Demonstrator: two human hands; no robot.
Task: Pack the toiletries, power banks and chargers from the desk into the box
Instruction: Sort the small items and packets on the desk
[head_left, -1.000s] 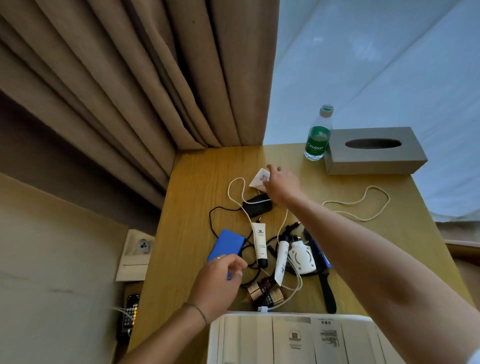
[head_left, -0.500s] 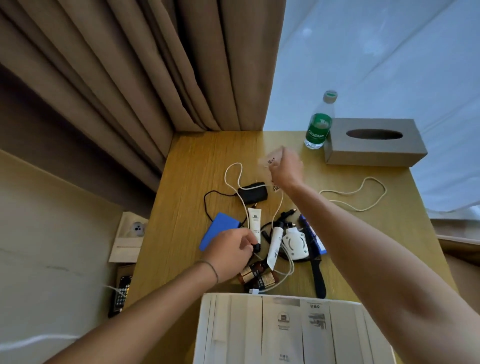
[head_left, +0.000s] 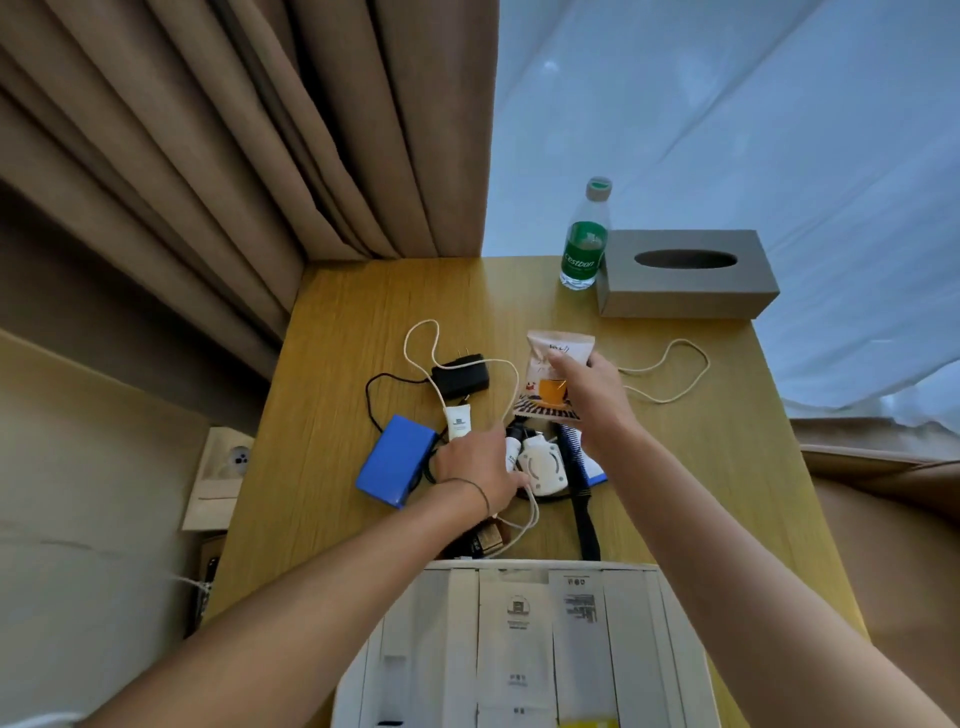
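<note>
- A right hand (head_left: 592, 395) lifts a flat printed sachet (head_left: 556, 376) clear of the wooden surface (head_left: 337, 364), fingers pinched on its upper edge; it hangs above the clutter, beyond the box (head_left: 519, 649).
- The left hand (head_left: 478, 473) rests palm-down in the middle of the pile, just right of the power bank (head_left: 397, 460); whether its fingers grip anything cannot be told.
- Packing looks barely begun: nearly everything lies on the surface, past the box's far edge.
- Left to pack: the blue slab-shaped power bank, a black charger (head_left: 460, 376) with prongs, a white tube (head_left: 458, 422), a rounded white plastic gadget (head_left: 543, 465), a dark comb (head_left: 584, 514) and looping cream cable (head_left: 457, 358).
- The box is white, ribbed card with printed labels; its contents are hard to make out.
</note>
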